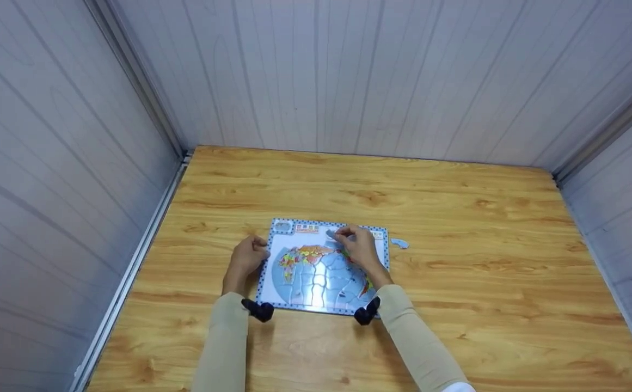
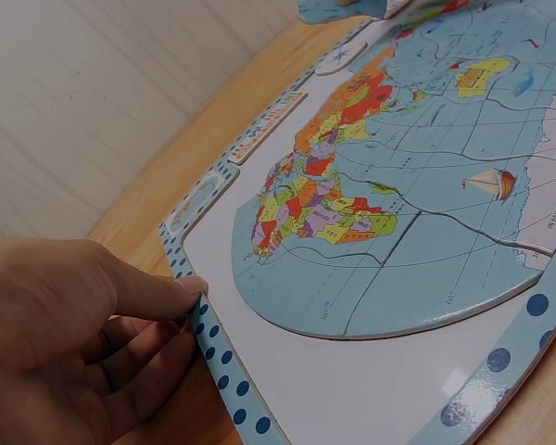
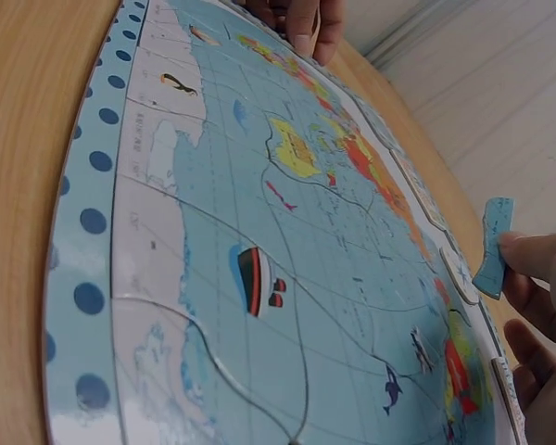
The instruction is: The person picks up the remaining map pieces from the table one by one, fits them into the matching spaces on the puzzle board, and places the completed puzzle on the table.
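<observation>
A world-map jigsaw puzzle board (image 1: 316, 239) with a dotted blue border lies on the table, most of its round map filled with pieces. My left hand (image 1: 248, 255) holds the board's left edge, and the left wrist view shows the thumb (image 2: 187, 289) on the border with the fingers bent beside and below it. Over the far part of the board, my right hand (image 1: 358, 247) pinches a small light-blue puzzle piece (image 3: 494, 246) between thumb and fingers. The piece is raised and tilted above the map's upper edge in the right wrist view.
Just right of the board, another light-blue puzzle piece (image 1: 400, 243) lies loose on the wooden table (image 1: 484, 283). Pale panel walls (image 1: 343, 76) stand at the back and on both sides. Black wrist mounts (image 1: 261, 311) hang close over the board's near edge.
</observation>
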A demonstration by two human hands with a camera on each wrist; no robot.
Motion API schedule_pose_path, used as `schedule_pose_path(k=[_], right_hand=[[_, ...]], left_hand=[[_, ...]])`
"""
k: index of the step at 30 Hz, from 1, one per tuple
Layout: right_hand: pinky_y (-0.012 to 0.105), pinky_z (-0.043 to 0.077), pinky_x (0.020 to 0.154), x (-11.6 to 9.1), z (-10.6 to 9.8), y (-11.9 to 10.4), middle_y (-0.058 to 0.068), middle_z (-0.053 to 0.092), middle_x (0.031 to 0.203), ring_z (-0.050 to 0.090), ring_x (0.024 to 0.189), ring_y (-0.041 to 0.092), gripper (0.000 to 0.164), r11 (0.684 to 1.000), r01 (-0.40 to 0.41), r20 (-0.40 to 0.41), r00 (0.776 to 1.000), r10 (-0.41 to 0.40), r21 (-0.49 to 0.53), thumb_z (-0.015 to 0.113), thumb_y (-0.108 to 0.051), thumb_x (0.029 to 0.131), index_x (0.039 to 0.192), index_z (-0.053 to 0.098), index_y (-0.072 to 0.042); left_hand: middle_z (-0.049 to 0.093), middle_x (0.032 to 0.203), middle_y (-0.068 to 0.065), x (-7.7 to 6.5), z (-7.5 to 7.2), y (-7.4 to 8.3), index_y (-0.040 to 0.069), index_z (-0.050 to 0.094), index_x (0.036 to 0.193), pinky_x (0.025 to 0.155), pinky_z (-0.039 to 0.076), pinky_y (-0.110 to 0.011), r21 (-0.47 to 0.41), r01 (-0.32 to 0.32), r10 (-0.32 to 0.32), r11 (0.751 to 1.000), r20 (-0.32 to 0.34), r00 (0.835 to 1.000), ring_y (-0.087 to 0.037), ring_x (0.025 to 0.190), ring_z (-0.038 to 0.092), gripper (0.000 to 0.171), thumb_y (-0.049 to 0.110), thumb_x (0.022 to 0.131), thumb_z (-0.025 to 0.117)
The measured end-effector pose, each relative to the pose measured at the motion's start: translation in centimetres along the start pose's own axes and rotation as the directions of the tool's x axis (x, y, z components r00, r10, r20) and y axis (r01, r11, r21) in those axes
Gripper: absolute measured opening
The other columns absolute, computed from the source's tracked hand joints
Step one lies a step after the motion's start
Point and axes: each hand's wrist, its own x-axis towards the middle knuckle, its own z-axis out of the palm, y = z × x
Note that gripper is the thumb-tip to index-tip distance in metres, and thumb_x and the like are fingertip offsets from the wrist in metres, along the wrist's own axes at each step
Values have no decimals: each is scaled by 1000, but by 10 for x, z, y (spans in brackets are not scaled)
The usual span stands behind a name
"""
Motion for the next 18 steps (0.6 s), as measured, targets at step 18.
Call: schedule_pose_path(k=[18], right_hand=[[35, 49, 77, 7, 20, -10, 3, 68, 90, 61, 86, 18, 7, 996, 55, 74, 996, -49, -77, 65, -17, 90, 90, 71, -13]], left_hand=[[57, 102, -10, 2, 3, -5, 7, 56, 115, 81, 43, -33, 47, -35, 35, 998, -16, 999, -22, 93, 53, 24, 9, 91, 59]])
